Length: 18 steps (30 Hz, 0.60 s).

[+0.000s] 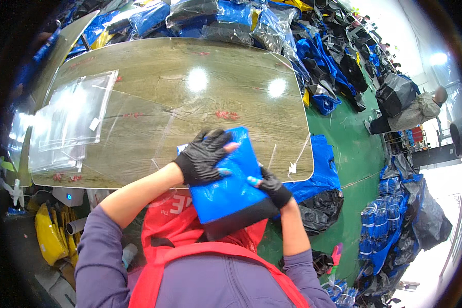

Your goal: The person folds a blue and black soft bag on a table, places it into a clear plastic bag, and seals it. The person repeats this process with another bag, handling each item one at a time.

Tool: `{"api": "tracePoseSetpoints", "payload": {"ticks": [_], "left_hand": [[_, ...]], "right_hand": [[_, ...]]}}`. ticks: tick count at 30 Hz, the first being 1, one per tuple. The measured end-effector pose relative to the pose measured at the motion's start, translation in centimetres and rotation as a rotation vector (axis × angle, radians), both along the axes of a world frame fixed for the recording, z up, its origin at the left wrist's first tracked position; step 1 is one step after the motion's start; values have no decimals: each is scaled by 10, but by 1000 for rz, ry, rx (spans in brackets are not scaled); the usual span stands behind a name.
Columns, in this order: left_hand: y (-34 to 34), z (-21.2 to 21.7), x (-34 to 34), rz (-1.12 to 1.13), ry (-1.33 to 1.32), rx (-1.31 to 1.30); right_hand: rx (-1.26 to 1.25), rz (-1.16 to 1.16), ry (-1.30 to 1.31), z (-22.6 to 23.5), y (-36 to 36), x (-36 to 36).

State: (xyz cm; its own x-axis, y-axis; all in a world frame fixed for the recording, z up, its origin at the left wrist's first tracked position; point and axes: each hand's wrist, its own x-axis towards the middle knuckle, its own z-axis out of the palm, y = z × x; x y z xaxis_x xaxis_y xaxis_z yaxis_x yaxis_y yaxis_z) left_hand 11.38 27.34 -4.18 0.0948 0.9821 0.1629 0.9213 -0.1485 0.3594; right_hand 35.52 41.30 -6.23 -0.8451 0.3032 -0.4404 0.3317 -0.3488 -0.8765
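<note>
A folded blue sheet-like item with a glossy face and a black band along its near end leans at the table's front edge. My left hand, in a dark striped glove with bare fingertips, lies across its upper left part. The thumb is apart from the fingers, and all rest on the blue face. My right hand, gloved alike, grips the right edge, its thumb on the face and its other fingers mostly hidden. What the folded item is when opened out cannot be seen.
Clear plastic bags lie at the left of the wood-grain table. Blue and black bundles are heaped beyond it. Yellow packages stand low at left. Another person is at far right. Blue wrapped packs lie on the green floor.
</note>
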Motion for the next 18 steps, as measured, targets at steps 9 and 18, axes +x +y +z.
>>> {"api": "tracePoseSetpoints", "payload": {"ticks": [9,18], "left_hand": [[45,-51,13,-53,-98,189],[-113,-48,-95,838,-142,148]], "right_hand": [[7,24,-130,-17,8,-1],[-40,-23,-262,-21,17,11]]}}
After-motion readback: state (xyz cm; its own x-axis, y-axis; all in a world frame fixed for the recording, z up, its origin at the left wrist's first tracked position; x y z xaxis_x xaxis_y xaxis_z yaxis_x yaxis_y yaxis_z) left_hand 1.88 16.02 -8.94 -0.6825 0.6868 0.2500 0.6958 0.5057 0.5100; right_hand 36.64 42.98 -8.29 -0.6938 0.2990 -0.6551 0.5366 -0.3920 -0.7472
